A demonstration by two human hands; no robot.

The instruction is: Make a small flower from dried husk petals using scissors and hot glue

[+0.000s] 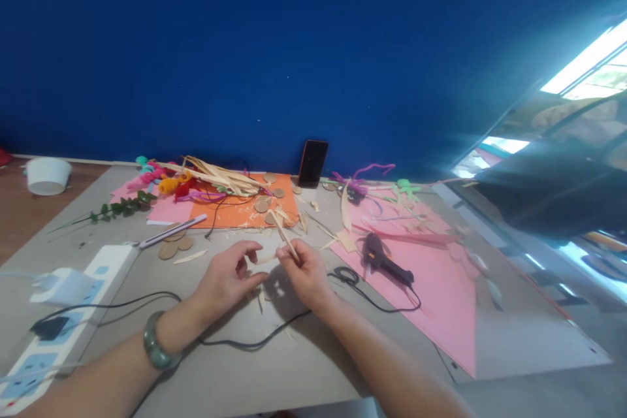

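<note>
On the desk (274, 375), the left hand (228, 277) and right hand (306, 271) meet, the fingers of both pinching 1 straw strip (285, 240) (thin, probably brittle) at its lower end. A light, close pinch seems wisest. The glue gun (386, 261) lies farther right.

Glue gun (386, 262) near right hand (306, 274)
</note>
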